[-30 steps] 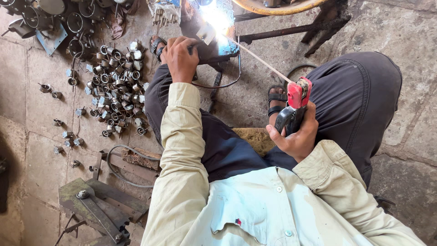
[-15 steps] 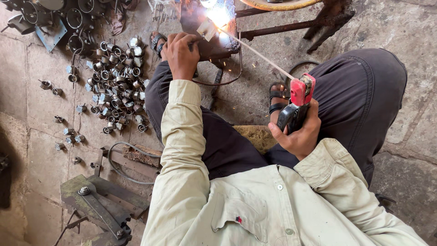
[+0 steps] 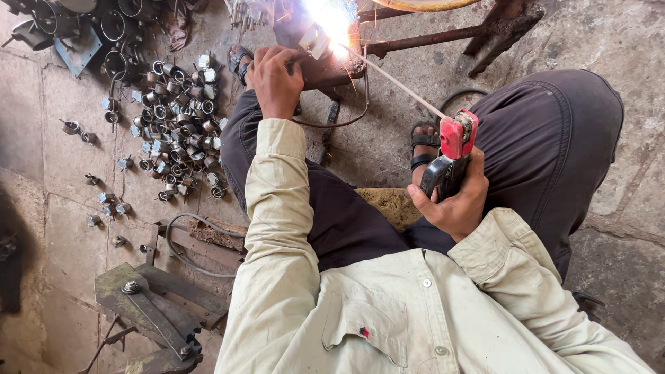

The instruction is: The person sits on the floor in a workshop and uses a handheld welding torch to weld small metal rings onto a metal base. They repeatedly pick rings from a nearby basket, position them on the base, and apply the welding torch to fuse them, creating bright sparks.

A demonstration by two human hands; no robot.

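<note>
Right hand [image 3: 454, 201] is clenching the red electrode holder [image 3: 454, 149], its rod [image 3: 398, 84] now reaching toward 11 o'clock and arcing brighter than a moment ago (weld under way) on the workpiece [image 3: 325, 66], which left hand [image 3: 275, 79] is gripping at 12 o'clock, metal rings [image 3: 173, 125] lying at 10 o'clock.

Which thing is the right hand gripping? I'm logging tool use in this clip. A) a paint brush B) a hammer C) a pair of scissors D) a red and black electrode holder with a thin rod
D: the right hand is closed round the red and black electrode holder, whose thin rod runs up to the bright arc, while the left hand steadies the workpiece beside it.
</note>
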